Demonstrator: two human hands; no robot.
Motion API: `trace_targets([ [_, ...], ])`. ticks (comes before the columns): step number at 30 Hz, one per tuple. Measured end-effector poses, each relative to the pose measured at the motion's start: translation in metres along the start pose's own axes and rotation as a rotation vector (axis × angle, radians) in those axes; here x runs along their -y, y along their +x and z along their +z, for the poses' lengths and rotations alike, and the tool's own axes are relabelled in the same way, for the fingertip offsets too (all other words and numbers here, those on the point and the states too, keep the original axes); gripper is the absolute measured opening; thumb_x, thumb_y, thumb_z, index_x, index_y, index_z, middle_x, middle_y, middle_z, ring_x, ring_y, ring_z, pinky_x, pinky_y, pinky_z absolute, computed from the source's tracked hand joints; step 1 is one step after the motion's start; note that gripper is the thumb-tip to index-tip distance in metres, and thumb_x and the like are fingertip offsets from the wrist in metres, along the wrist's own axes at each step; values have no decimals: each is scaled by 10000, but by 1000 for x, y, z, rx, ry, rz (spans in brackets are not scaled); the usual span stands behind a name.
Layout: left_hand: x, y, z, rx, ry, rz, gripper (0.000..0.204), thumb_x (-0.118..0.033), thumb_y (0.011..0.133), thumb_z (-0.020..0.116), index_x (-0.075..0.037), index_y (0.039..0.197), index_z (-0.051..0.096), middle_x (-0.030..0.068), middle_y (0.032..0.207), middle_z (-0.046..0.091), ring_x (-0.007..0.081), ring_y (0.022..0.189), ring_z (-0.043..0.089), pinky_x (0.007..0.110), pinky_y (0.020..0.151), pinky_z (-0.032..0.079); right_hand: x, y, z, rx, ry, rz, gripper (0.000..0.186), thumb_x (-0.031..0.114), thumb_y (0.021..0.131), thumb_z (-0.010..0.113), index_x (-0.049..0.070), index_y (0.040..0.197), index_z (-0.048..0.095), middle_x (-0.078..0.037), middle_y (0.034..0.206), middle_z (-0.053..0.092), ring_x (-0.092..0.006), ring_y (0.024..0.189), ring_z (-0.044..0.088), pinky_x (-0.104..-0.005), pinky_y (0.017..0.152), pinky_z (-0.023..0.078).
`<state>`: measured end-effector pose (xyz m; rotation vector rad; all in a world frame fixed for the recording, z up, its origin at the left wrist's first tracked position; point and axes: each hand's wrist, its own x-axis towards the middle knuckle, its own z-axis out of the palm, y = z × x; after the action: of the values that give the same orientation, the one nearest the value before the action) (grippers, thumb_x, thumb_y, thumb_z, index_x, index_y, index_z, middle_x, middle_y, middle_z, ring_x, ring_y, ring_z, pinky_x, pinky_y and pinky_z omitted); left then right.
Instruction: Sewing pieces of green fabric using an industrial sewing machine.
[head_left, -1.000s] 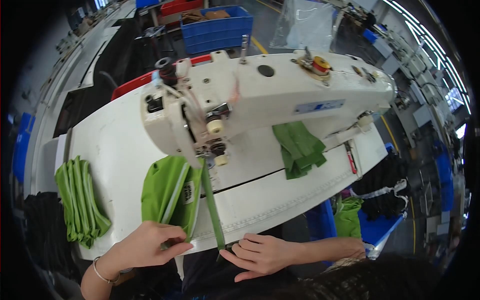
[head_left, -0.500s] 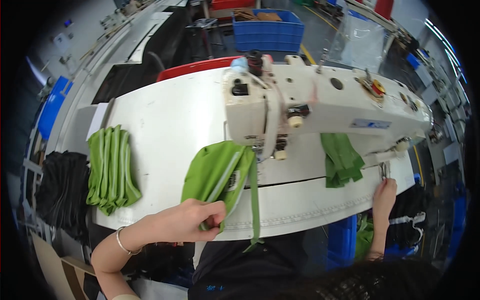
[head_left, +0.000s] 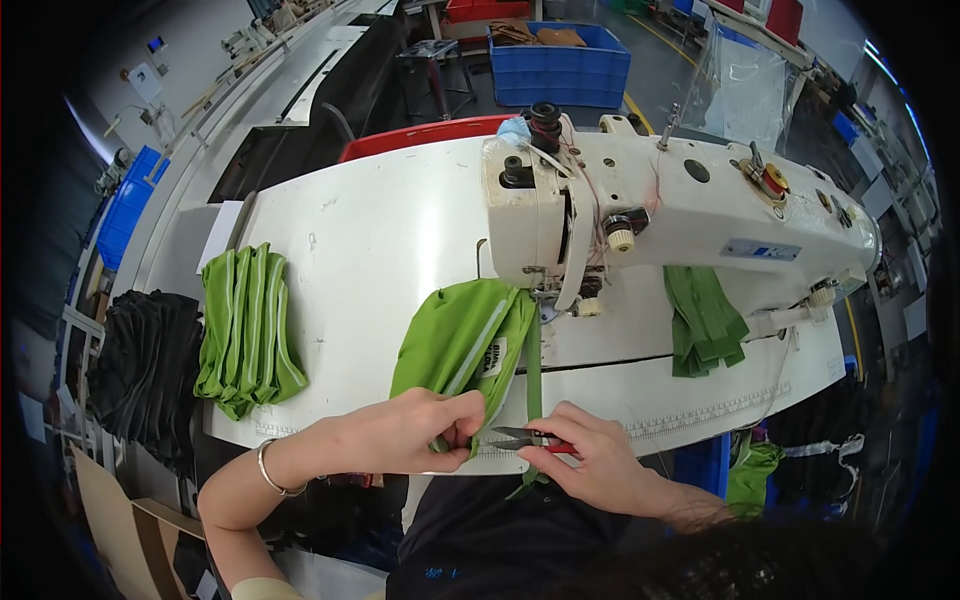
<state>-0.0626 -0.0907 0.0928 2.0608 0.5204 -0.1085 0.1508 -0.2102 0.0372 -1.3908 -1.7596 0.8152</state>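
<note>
A bright green fabric piece [head_left: 440,340] with a pale grey stripe and a white label lies under the needle end of the white sewing machine [head_left: 540,220]. My left hand [head_left: 425,430] is closed on its lower edge, near the table's front. In my right hand [head_left: 595,460] are small thread snips [head_left: 515,438] with red handles. Their blades point left, close to the fabric edge by my left fingers; whether they touch it I cannot tell. A narrow green strip [head_left: 534,375] runs down from the machine past the snips and hangs over the table edge.
Stacked green striped pieces [head_left: 248,335] lie at the table's left, beside a black fabric stack [head_left: 145,365]. Darker green strips [head_left: 702,325] rest under the machine arm. A ruler scale [head_left: 700,415] follows the front edge. Behind the table stands a blue crate [head_left: 560,75].
My right hand has come from the table's right side to the fabric, bringing the snips. My left hand keeps its hold on the fabric edge. The whole view has shifted slightly.
</note>
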Motion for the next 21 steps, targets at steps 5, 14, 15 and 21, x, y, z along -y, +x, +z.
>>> trace_targets([
  [5,-2,1,-1,9,-24,-22,228,-1,772,653,-15,879,452,65,714,582,198,677,650,303,597,512,0,9,2,34,-19,-96,261,262,826,676,47,964,625,-30,767,519,-175,539,567,-307,458,423],
  [14,-7,5,-2,70,-50,-34,243,-24,793,609,-21,908,396,124,697,599,286,648,619,362,596,482,-16,17,1,191,253,-46,258,270,826,674,33,929,661,-53,760,570,-195,578,556,-288,511,432],
  [15,-13,5,-4,96,-93,-106,242,-22,795,607,-19,912,395,122,706,598,281,660,621,361,601,484,-20,17,1,187,252,-44,258,270,826,674,33,929,661,-53,760,570,-195,578,556,-288,511,432],
  [21,-18,11,-4,148,-134,-142,239,-16,800,601,-12,921,396,121,725,594,274,675,623,359,618,490,-13,26,-14,336,247,-2,258,257,826,676,20,928,665,-80,746,565,-202,646,548,-312,593,438],
])
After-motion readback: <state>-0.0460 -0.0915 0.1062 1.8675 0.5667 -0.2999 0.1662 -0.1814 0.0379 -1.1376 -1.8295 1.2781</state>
